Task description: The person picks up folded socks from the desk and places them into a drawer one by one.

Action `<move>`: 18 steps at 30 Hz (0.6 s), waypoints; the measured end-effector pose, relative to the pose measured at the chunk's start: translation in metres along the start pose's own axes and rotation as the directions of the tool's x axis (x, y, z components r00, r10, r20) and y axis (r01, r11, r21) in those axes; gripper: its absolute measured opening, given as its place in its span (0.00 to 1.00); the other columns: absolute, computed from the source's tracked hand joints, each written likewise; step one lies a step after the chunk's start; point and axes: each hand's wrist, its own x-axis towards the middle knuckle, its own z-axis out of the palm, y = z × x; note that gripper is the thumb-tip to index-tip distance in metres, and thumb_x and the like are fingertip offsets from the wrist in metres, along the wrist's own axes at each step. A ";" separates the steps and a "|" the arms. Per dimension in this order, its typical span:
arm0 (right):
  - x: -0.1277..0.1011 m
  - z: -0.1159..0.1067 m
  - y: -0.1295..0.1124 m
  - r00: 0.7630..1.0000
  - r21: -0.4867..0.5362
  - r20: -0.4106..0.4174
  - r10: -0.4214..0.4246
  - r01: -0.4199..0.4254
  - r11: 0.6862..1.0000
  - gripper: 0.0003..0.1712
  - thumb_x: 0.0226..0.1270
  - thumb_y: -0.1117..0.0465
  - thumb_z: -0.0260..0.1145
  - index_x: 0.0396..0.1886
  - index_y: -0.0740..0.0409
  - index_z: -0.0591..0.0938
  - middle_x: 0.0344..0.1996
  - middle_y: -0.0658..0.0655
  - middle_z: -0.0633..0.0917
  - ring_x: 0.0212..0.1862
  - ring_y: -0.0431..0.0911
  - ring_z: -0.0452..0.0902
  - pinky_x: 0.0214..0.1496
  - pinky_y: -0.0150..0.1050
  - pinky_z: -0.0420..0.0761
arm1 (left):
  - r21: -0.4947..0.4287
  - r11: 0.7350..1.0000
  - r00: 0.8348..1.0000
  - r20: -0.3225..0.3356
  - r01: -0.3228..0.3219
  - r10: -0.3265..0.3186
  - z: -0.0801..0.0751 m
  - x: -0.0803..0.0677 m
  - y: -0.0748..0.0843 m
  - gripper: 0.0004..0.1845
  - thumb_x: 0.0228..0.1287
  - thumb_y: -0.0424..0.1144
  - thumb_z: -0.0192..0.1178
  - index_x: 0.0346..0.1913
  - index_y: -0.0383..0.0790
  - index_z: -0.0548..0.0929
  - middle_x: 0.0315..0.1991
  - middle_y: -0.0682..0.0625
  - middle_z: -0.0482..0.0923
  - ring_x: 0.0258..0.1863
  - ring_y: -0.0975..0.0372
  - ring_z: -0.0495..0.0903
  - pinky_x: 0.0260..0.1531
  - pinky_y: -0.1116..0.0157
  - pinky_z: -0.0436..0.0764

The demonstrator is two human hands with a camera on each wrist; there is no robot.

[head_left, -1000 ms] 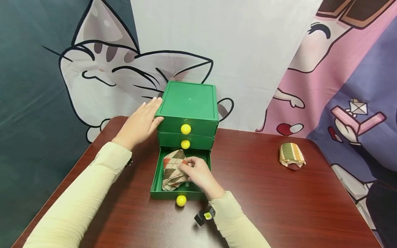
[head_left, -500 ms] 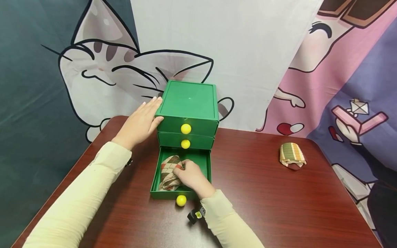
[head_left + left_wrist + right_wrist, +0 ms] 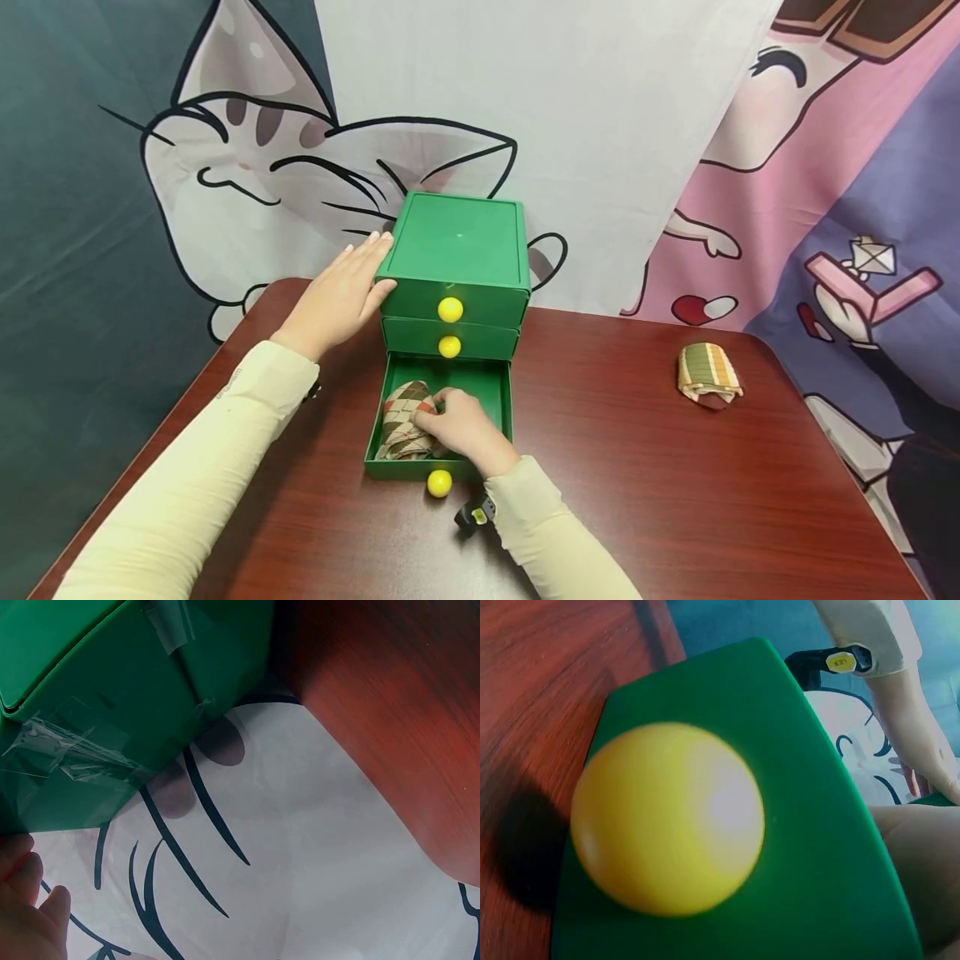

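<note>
A green drawer cabinet (image 3: 459,242) with yellow knobs stands on the table, its bottom drawer (image 3: 493,387) pulled out. A folded argyle sock (image 3: 402,421) in beige, brown and red lies along that drawer's left side. My right hand (image 3: 468,429) reaches in over the front and pinches the sock's right edge; the fingertips are partly hidden. Against the cabinet's upper left edge rests my left hand (image 3: 333,296), fingers straight. Its fingertips (image 3: 56,907) show beside the cabinet's taped side in the left wrist view. The drawer's yellow knob (image 3: 667,817) fills much of the right wrist view.
A folded striped sock (image 3: 707,373) in green, yellow and white lies at the right of the brown table (image 3: 615,467). The two upper drawers (image 3: 487,337) are closed. A printed cloth backdrop (image 3: 577,125) hangs right behind the table.
The sock has shifted left and lower in the drawer, and my right hand has moved left with it. My left hand has stayed on the cabinet.
</note>
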 end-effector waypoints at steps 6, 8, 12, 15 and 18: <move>-0.001 -0.005 0.003 1.000 -0.069 -0.014 -0.010 0.009 0.998 0.17 0.65 0.52 0.72 0.39 0.62 0.83 0.20 0.53 0.83 0.20 0.45 0.83 0.28 0.32 0.80 | 0.000 1.000 1.000 0.004 0.006 -0.006 0.000 0.001 0.000 0.34 0.82 0.48 0.47 0.79 0.31 0.55 0.79 0.39 0.56 0.79 0.48 0.52 0.79 0.51 0.48; -0.002 -0.007 0.003 0.999 -0.109 -0.033 -0.023 0.020 0.994 0.16 0.65 0.51 0.72 0.36 0.60 0.84 0.21 0.51 0.83 0.22 0.43 0.81 0.28 0.33 0.78 | 0.004 1.000 1.000 0.006 0.009 -0.009 0.000 0.001 0.000 0.34 0.82 0.48 0.47 0.79 0.31 0.55 0.79 0.39 0.55 0.79 0.48 0.53 0.79 0.50 0.48; -0.005 -0.010 0.001 0.995 -0.187 -0.078 -0.068 0.053 0.981 0.15 0.64 0.50 0.71 0.36 0.59 0.86 0.25 0.49 0.84 0.28 0.41 0.76 0.31 0.34 0.77 | 0.008 1.000 1.000 0.007 0.012 -0.012 0.000 0.001 0.000 0.34 0.82 0.48 0.47 0.79 0.31 0.55 0.79 0.39 0.55 0.79 0.48 0.53 0.78 0.49 0.50; -0.008 -0.014 0.000 0.991 -0.194 -0.091 -0.101 0.081 0.978 0.13 0.66 0.53 0.69 0.37 0.59 0.87 0.27 0.48 0.85 0.30 0.40 0.77 0.33 0.35 0.78 | 0.009 1.000 1.000 0.008 0.010 -0.010 -0.001 0.001 0.001 0.34 0.82 0.48 0.47 0.79 0.31 0.55 0.79 0.39 0.56 0.79 0.48 0.53 0.79 0.50 0.49; -0.013 -0.021 -0.002 0.986 -0.177 -0.100 -0.134 0.115 0.978 0.12 0.68 0.55 0.67 0.38 0.59 0.88 0.28 0.48 0.85 0.30 0.40 0.78 0.32 0.36 0.79 | 0.009 1.000 1.000 0.011 0.008 -0.009 -0.001 0.000 0.001 0.34 0.82 0.48 0.47 0.79 0.31 0.55 0.79 0.39 0.56 0.79 0.48 0.53 0.79 0.50 0.48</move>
